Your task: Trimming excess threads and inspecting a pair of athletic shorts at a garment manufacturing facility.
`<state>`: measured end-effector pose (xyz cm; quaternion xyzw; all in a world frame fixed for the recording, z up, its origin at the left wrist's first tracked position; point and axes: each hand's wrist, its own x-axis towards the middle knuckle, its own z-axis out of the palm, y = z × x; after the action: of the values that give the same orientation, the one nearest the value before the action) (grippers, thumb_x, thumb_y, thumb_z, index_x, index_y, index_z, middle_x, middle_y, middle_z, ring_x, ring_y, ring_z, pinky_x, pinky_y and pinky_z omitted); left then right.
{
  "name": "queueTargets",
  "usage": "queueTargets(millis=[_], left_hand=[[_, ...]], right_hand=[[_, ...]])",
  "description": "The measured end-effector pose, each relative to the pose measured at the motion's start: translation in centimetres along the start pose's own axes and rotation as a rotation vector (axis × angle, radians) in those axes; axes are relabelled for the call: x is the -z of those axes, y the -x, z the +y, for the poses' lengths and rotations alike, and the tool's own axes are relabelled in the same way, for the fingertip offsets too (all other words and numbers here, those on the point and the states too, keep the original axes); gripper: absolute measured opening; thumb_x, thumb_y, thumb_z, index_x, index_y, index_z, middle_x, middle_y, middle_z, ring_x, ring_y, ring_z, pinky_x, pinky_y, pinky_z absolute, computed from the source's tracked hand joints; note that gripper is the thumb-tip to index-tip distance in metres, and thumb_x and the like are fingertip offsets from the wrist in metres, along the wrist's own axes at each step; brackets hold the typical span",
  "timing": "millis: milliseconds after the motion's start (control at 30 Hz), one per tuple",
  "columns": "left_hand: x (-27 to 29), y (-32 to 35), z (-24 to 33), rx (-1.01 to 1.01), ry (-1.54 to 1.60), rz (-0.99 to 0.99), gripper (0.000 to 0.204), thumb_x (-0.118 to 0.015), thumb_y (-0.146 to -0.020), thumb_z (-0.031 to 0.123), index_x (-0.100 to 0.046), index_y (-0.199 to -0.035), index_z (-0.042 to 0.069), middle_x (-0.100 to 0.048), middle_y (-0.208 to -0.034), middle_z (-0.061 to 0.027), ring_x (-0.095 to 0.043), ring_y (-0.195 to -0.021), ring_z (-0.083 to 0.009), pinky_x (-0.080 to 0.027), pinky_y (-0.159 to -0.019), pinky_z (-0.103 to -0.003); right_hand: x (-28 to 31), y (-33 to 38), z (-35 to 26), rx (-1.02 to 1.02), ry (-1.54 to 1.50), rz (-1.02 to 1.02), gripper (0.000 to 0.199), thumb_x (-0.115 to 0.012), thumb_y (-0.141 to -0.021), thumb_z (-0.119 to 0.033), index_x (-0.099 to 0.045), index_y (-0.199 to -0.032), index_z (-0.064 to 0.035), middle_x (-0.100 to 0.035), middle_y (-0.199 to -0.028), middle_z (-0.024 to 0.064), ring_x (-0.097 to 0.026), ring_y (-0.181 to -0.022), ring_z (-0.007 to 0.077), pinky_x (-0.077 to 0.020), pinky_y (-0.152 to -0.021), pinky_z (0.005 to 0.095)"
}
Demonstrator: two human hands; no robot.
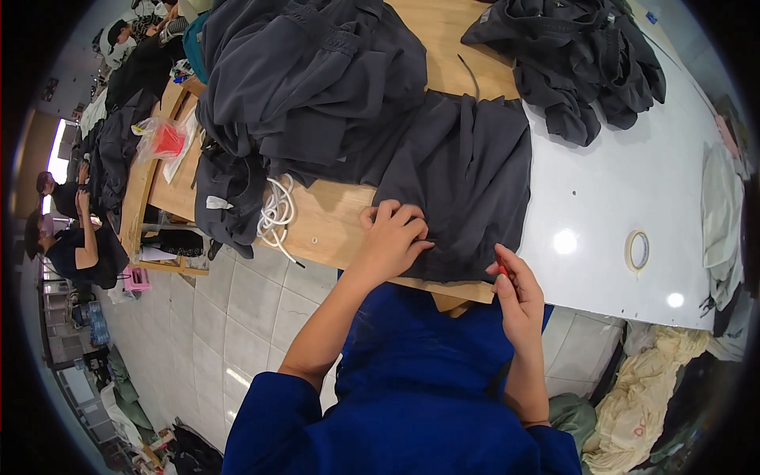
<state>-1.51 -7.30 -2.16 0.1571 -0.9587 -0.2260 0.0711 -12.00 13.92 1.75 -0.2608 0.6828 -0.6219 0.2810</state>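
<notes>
A dark grey garment (463,174) lies spread over the table's front edge, its upper part creased. My left hand (396,237) rests on its near left side, fingers curled and thumb close to the index finger, pinching the cloth. At the near right corner, my right hand (518,293) is closed around a small red tool (502,265); most of it is hidden by the fingers, so its kind cannot be made out. A thin dark cord (469,73) sticks out beyond the garment's far edge.
A big heap of dark garments (317,71) covers the table's far left; another pile (582,63) lies far right. White cord (277,212) hangs near the left edge. A tape roll (637,250) sits on the white tabletop (594,190). Cream cloth (645,404) is heaped below. People work at left.
</notes>
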Motion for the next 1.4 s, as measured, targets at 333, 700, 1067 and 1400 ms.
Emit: queueTargets(millis=[333, 700, 1067, 1400], left_hand=[[0.4, 1.6, 1.0, 0.191, 0.904, 0.178, 0.013, -0.059, -0.087, 0.007, -0.047, -0.081, 0.006, -0.067, -0.088, -0.0047, -0.058, -0.080, -0.0088, -0.035, -0.080, -0.027], [0.6, 1.6, 2.1, 0.264, 1.238, 0.270, 0.016, -0.061, -0.086, 0.001, -0.046, -0.082, 0.003, -0.063, -0.079, -0.0042, -0.057, -0.073, -0.0056, -0.043, -0.067, -0.019], [0.8, 1.6, 2.5, 0.251, 1.255, 0.272, 0.015, -0.061, -0.087, 0.002, -0.046, -0.082, 0.003, -0.061, -0.076, -0.0033, -0.057, -0.073, -0.0058, -0.045, -0.068, -0.021], [2.0, 2.2, 0.5, 0.253, 1.210, 0.424, 0.007, -0.058, -0.089, 0.004, -0.051, -0.088, 0.005, -0.060, -0.104, -0.0061, -0.054, -0.089, -0.0084, -0.042, -0.080, -0.021]], right_hand=[[-3.5, -1.3, -0.8, 0.162, 0.252, 0.000, 0.027, -0.057, -0.085, -0.002, -0.061, -0.113, -0.0013, -0.061, -0.090, 0.0095, -0.059, -0.077, 0.0178, -0.0457, -0.069, 0.0252], [-4.3, -1.6, -0.4, 0.456, 0.609, 0.171, 0.026, -0.066, -0.076, -0.003, -0.068, -0.102, -0.0051, -0.058, -0.079, 0.0064, -0.054, -0.066, 0.0204, -0.0430, -0.060, 0.0295], [-5.0, -2.4, -0.1, 0.493, 0.660, 0.238, 0.027, -0.068, -0.073, -0.004, -0.070, -0.100, -0.0068, -0.058, -0.079, 0.0049, -0.052, -0.064, 0.0191, -0.0424, -0.058, 0.0289], [-4.1, -2.1, 0.1, 0.178, 0.303, 0.181, 0.024, -0.062, -0.083, -0.002, -0.064, -0.107, -0.0025, -0.058, -0.083, 0.0085, -0.056, -0.074, 0.0162, -0.0438, -0.069, 0.0236]])
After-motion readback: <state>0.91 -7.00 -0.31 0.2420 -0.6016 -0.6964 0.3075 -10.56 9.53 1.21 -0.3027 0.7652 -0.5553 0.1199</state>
